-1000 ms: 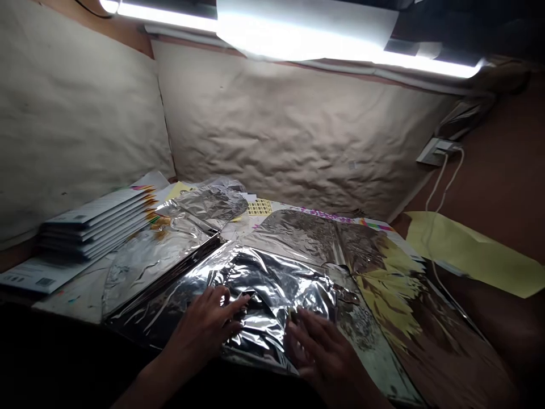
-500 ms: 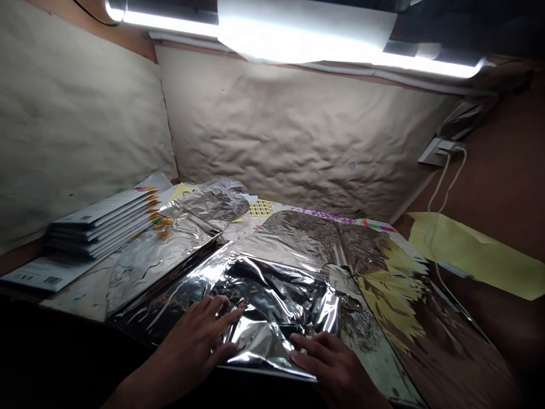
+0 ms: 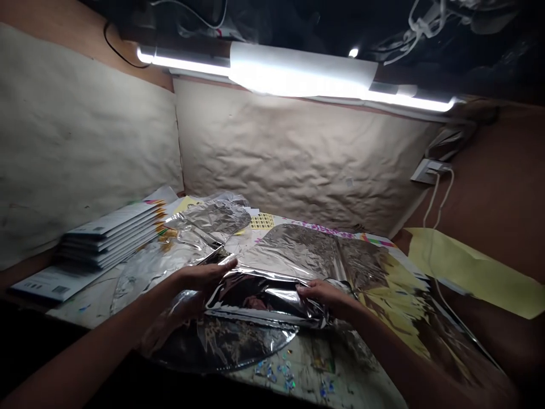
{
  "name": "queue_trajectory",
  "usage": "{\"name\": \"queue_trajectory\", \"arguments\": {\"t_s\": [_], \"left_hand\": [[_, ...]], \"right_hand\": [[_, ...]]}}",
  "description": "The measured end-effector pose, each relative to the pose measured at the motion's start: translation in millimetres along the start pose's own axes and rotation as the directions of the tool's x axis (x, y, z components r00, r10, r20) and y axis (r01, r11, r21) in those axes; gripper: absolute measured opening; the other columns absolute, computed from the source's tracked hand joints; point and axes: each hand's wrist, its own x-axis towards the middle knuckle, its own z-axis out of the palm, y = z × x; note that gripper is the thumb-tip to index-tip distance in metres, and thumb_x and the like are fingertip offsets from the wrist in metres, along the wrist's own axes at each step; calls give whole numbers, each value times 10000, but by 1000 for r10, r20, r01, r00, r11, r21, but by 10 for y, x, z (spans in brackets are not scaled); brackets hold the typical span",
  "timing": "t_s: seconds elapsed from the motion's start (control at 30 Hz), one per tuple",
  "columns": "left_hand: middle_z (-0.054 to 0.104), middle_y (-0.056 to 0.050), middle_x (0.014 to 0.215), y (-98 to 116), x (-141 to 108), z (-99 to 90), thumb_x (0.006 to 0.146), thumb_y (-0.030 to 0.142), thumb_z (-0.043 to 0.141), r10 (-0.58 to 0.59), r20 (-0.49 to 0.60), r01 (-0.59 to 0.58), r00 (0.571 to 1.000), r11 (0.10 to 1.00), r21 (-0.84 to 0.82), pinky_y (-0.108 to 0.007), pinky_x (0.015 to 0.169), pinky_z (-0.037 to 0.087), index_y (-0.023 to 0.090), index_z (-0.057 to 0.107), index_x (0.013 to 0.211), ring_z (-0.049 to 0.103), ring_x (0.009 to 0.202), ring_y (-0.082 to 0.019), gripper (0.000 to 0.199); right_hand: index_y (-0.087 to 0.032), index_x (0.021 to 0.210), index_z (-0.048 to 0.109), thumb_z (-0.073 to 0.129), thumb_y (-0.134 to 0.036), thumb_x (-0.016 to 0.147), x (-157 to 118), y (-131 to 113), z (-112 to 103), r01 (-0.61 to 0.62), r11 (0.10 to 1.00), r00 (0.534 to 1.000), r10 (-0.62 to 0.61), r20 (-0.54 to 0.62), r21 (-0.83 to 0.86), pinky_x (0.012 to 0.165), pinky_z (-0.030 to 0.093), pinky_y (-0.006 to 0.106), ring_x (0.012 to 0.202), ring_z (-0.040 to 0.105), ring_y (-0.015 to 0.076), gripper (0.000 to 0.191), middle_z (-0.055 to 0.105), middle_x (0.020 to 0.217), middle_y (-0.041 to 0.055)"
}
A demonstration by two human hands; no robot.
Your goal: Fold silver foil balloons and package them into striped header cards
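A crumpled, mirror-shiny silver foil sheet (image 3: pixel 264 298) is lifted off the table between my hands. My left hand (image 3: pixel 204 278) grips its left part, with the fingers lying along the upper edge. My right hand (image 3: pixel 323 292) pinches the sheet's right end. Beneath it lies a dark, curved foil piece (image 3: pixel 221 343). A wrinkled, duller foil sheet (image 3: pixel 298 250) spreads just beyond my hands, and another foil piece (image 3: pixel 213 218) lies to the left of it. The table under the lifted sheet is partly hidden.
Small iridescent flecks (image 3: pixel 281 369) lie on the white-topped table (image 3: pixel 323 363). A stack of grey-white booklets (image 3: pixel 110 233) stands at the left. A yellow paper (image 3: pixel 468 264) lies at the right, below a wall socket (image 3: pixel 428 170) with white cables. A fluorescent tube (image 3: pixel 298 74) runs overhead.
Both hands have lifted the shiny foil sheet off the table and drawn it up and away from me. This uncovers the dark foil piece and flecked tabletop. The view has tilted slightly upward.
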Motion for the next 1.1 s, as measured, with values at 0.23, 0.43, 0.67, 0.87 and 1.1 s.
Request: {"name": "queue_trajectory", "arguments": {"t_s": [0.23, 0.43, 0.67, 0.87, 1.1], "left_hand": [[436, 24, 533, -56, 9, 180, 712, 724, 563, -30, 24, 29, 999, 999, 41, -239, 491, 221, 157, 495, 587, 348, 506, -93, 585], [577, -36, 620, 13, -57, 327, 794, 579, 561, -16, -266, 103, 964, 943, 318, -269, 554, 302, 153, 591, 687, 537, 608, -187, 440], [423, -134, 1503, 261, -17, 804, 922, 539, 473, 562, -252, -155, 788, 577, 802, -484, 1143, 259, 202, 432, 1436, 320, 1423, -311, 616], [141, -110, 1610, 53, 218, 1012, 877, 750, 266, 288, -110, -126, 951, 690, 712, -579, 1174, 127, 240, 216, 1546, 92, 1494, -339, 843], [127, -105, 1613, 30, 195, 1027, 870, 761, 250, 299, -120, -133, 947, 703, 699, -612, 1172, 32, 251, 200, 1549, 56, 1497, -339, 851]], "right_hand": [[-149, 865, 676, 625, -592, 811, -126, 127, -53, 129, 975, 990, -118, -74, 181, 642, 473, 263, 681, 599, 157, 450, 669, 766, 33], [-173, 1226, 601, 805, -478, 668, -228, 373, -59, 252, 939, 922, -161, -351, 232, 761, 525, 322, 847, 664, 200, 669, 680, 1074, 72], [-115, 1149, 608, 734, -438, 665, -80, 444, 54, 200, 973, 883, -129, -451, 113, 486, 424, 253, 631, 613, 178, 595, 660, 753, 41], [-134, 1202, 604, 592, -395, 832, -142, 481, 75, 200, 939, 715, -336, -613, -281, 788, 547, 415, 955, 666, 273, 454, 687, 1099, 131], [-262, 1488, 396, 470, -470, 969, -243, 300, 378, 161, 331, 738, -666, -110, -930, 1178, 213, 520, 1471, 203, 305, 565, 294, 1579, 68]]}}
